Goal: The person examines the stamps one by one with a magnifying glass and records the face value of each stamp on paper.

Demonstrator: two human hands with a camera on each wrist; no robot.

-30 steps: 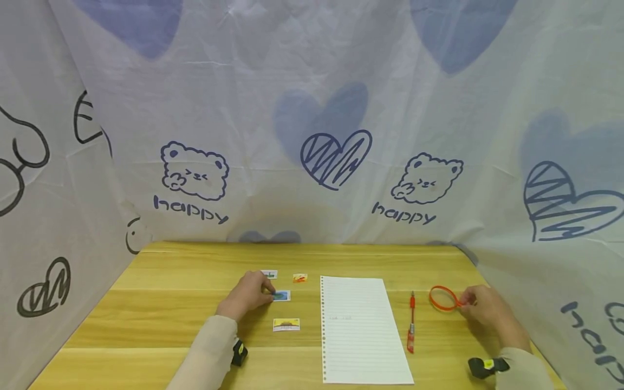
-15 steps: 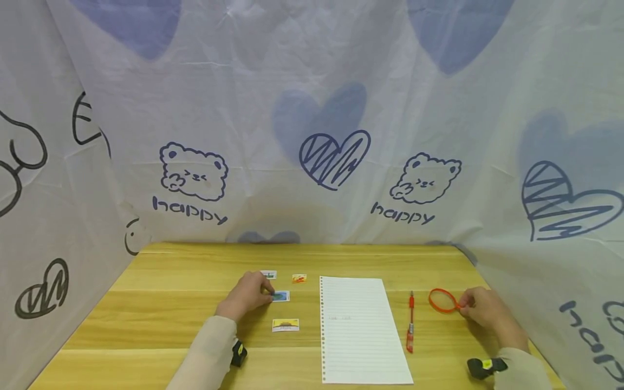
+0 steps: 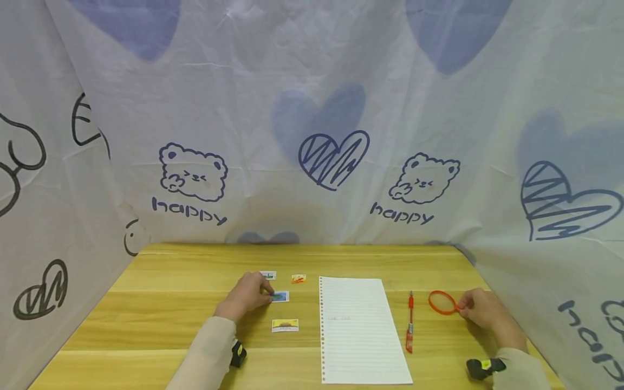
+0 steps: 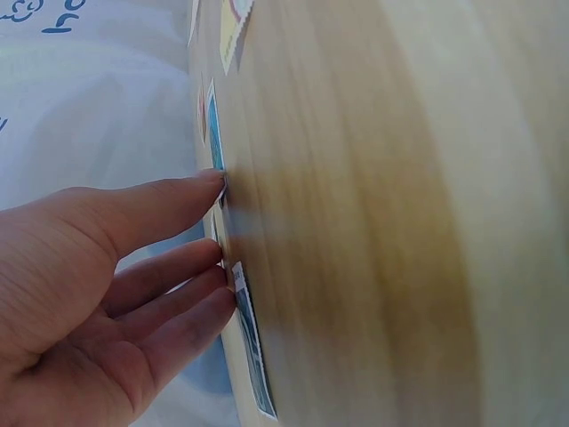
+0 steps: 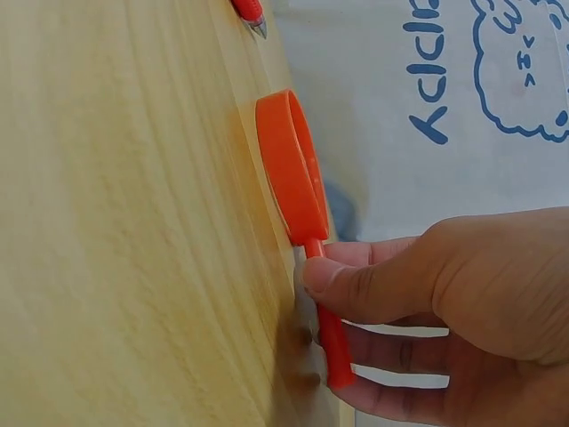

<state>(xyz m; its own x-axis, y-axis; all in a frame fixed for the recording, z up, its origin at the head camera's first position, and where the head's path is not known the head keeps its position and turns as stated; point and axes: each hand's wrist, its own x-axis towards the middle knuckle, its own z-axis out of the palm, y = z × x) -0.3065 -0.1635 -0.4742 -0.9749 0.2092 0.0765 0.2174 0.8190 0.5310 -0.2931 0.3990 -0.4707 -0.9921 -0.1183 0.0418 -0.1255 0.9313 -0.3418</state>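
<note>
Red magnifier-like ring grasped by its handle, blue stamp met at its left end.
The handle is pinched by the right hand; whether the stamp, flat on the counter left of the lined paper, is gripped or merely touched by the left hand cannot be told. It could be creased by forced lifting, or a neighbouring stamp dragged by the remaining fingers.

Handled ring smooth, shiny plastic; pen plastic, metal-looking tip; lined sheet matt paper; stamps thin paper; table smooth wood-look; wall cover crinkly, cloth-like.
</note>
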